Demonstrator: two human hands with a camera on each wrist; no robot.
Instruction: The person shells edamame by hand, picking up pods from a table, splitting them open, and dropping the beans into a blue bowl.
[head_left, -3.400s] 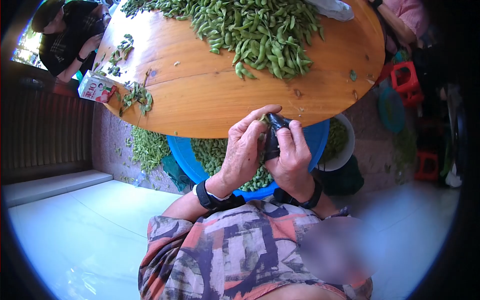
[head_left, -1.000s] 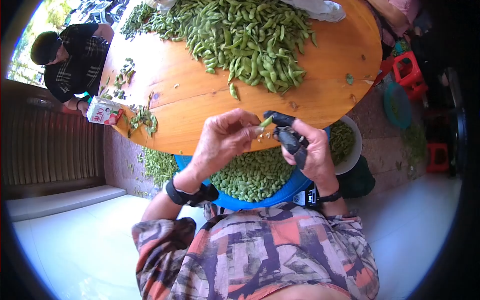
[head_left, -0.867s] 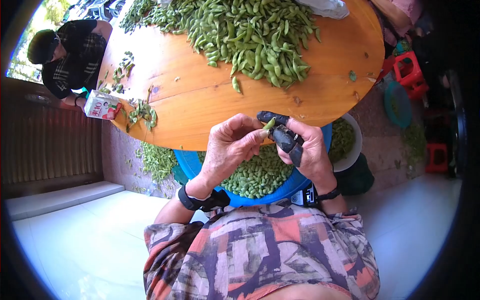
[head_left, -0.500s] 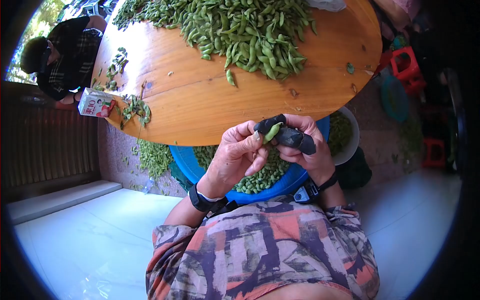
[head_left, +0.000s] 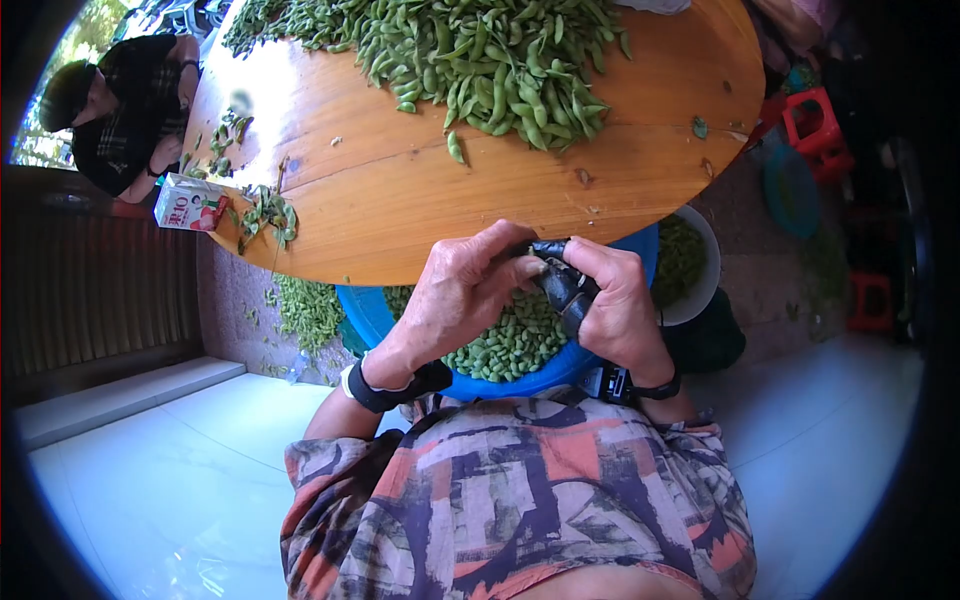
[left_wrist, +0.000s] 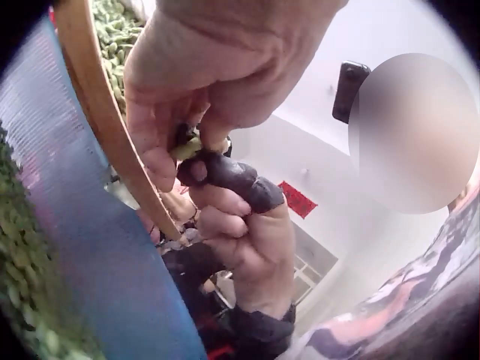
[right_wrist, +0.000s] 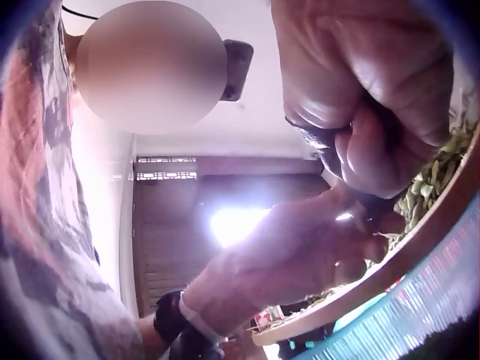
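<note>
Both hands meet over the near edge of the wooden table point(head_left: 380, 215). A green pod point(left_wrist: 187, 148) shows between them in the left wrist view; in the head view fingers mostly cover it. The left hand point(head_left: 455, 290) pinches it with thumb and fingers. Black wraps cover the thumb and forefinger of the right hand point(head_left: 620, 305), which grips the pod from the other side. Below the hands stands a blue basin point(head_left: 372, 308) holding green beans point(head_left: 510, 345). A large heap of pods point(head_left: 500, 70) covers the table's far part.
One loose pod point(head_left: 455, 147) lies before the heap. A drink carton point(head_left: 190, 205) and leafy scraps point(head_left: 268, 215) sit at the table's left edge. A white bucket point(head_left: 712, 270) stands right of the basin; another person point(head_left: 125, 115) is at the left.
Half a second ago the pod showed plainly between the fingertips; now the fingers close over it. The left hand has turned and its fingers have drawn in against the right hand's wrapped fingers.
</note>
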